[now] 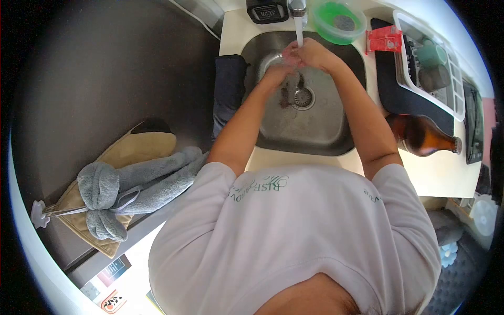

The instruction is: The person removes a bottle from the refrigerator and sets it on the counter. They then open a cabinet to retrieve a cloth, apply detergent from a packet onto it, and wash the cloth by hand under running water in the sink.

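Observation:
Water runs from the tap (297,7) into the steel sink (336,139). My right hand (315,54) is under the stream, its fingers closed around something pinkish and blurred (290,53) that I cannot make out. My left hand (278,75) is just below and to the left, close against the same pinkish thing; its fingers are blurred by water and motion. Dark brown bits (285,98) lie beside the drain (303,97), below my hands.
Behind the sink stand a dark soap container (268,11) and a tub of green liquid (338,22). To the right are a red packet (384,40), a white dish rack (458,102) with cups, and a brown bottle (424,135). Left are a dark cloth (229,94) and grey towel (157,178).

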